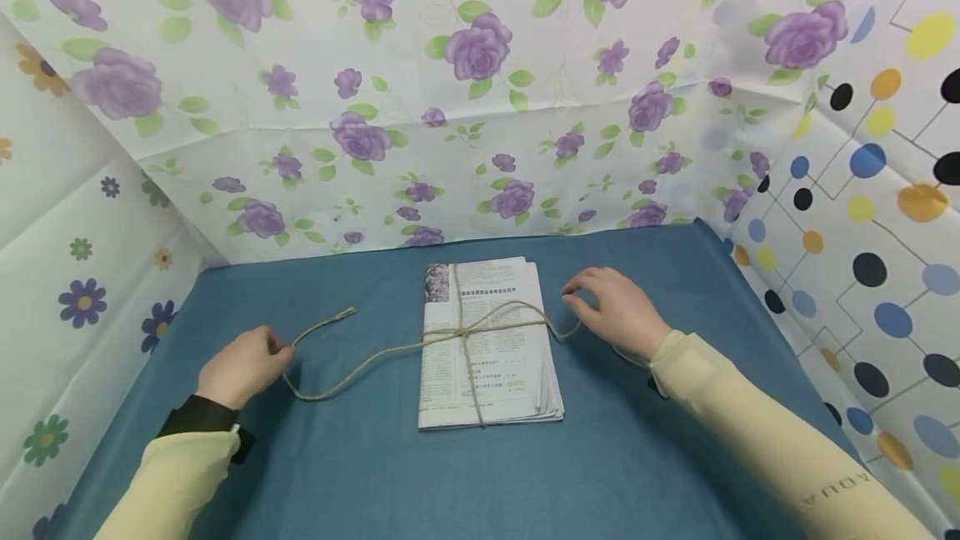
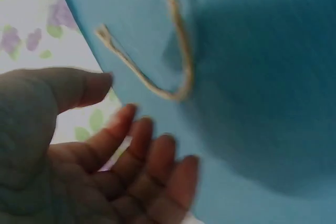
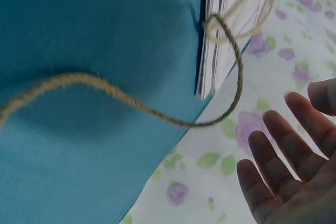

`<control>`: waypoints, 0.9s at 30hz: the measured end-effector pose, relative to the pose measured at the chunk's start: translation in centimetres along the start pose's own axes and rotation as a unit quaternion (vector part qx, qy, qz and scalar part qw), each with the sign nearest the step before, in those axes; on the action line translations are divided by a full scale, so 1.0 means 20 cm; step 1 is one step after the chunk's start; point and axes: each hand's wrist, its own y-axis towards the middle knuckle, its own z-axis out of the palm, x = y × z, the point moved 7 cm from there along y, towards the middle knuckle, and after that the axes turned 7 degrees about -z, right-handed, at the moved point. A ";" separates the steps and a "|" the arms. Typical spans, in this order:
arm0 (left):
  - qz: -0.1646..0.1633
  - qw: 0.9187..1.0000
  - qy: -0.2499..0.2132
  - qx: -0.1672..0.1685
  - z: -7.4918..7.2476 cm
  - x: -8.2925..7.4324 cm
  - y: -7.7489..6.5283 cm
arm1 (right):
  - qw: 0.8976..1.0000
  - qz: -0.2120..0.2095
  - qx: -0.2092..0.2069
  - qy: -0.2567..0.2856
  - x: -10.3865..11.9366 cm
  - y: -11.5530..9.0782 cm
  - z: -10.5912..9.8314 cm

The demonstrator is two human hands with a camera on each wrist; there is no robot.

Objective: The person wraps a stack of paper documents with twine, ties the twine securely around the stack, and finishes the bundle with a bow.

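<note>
A stack of folded newspapers lies on the blue cloth, with twine crossed over its middle. One loose twine end curves off to the left, close to my left hand. In the left wrist view that hand has thumb and fingers apart, the twine beyond them and not held. On the other side, my right hand hovers beside the stack near the other loose twine end. Its fingers are spread with nothing between them in the right wrist view.
Blue cloth covers the table. Behind it hangs a white sheet with purple roses. A flower-patterned sheet stands at the left, and a dotted sheet at the right.
</note>
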 end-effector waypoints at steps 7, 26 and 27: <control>-0.061 0.991 0.031 0.112 0.08 0.14 -0.03 | 0.998 -0.062 0.008 -0.010 0.11 -0.04 0.06; 0.026 0.998 -0.043 -0.034 0.05 -0.03 0.02 | 0.995 -0.096 0.025 -0.011 0.21 -0.10 0.19; 0.032 0.997 -0.050 -0.051 0.03 -0.05 0.02 | 0.995 -0.095 0.022 -0.009 0.20 -0.10 0.19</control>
